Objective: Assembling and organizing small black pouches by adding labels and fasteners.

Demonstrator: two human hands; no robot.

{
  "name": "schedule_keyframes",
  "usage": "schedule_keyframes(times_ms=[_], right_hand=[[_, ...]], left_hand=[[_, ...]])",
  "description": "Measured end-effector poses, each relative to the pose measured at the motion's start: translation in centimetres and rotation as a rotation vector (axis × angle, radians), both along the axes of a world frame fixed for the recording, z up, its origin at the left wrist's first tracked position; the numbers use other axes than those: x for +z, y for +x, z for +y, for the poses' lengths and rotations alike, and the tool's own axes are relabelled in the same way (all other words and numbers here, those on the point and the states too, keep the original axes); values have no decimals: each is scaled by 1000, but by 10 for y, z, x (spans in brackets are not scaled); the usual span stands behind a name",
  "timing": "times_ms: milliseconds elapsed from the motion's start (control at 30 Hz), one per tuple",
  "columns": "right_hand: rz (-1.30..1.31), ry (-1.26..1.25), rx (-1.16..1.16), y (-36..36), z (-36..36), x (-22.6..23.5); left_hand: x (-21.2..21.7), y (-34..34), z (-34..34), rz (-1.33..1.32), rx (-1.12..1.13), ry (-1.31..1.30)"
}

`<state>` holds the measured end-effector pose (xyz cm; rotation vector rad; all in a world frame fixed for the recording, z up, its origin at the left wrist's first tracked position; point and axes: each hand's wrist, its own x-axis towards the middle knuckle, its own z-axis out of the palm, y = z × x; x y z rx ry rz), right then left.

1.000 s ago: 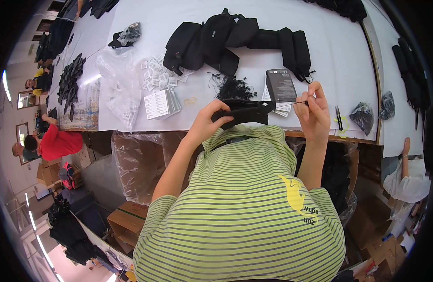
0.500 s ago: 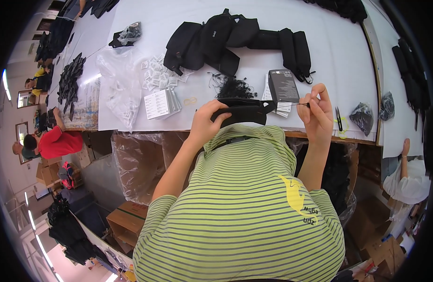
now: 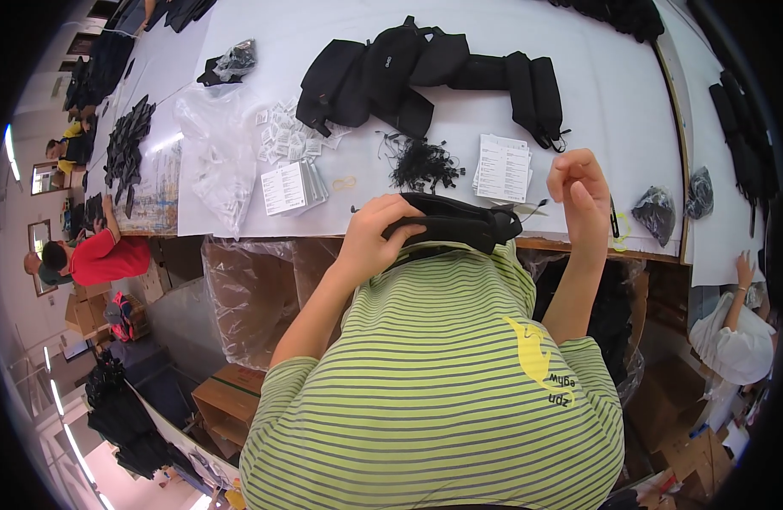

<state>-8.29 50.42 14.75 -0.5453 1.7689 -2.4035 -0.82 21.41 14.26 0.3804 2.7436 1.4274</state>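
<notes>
My left hand grips the left end of a small black fabric pouch, fingers on top and thumb against its near side. The pouch is close to my shirt at the table's front edge. From its right end a thin dark cord sticks out, tipped with a small black piece. Right of that cord, and apart from it, my right hand is raised with bent, loosely spread fingers and nothing visible in them. Beyond the pouch lie a tangle of black cords and a stack of white printed cards.
Black bags lie farther back. To the left are another card stack, small white labels, rubber bands and a clear plastic bag. Black snips sit beside my right hand. Co-workers stand at both sides.
My right hand has let go of the cord and moved slightly right. The dark printed tag no longer stands up above the cards. The pouch has turned and come slightly nearer.
</notes>
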Motion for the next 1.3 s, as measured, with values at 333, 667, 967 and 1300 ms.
schedule_keyframes(times_ms=[333, 667, 967, 1300], right_hand=[[-456, 338, 543, 17, -28, -82], [-272, 583, 322, 20, -31, -36], [-267, 535, 272, 14, -20, -19], [-306, 505, 74, 6, 11, -27]], left_hand=[[-16, -4, -9, -482, 12, 425], [-23, -11, -11, -694, 120, 608], [-32, -16, -15, -802, 157, 676], [-19, -15, -13, -594, 268, 621]])
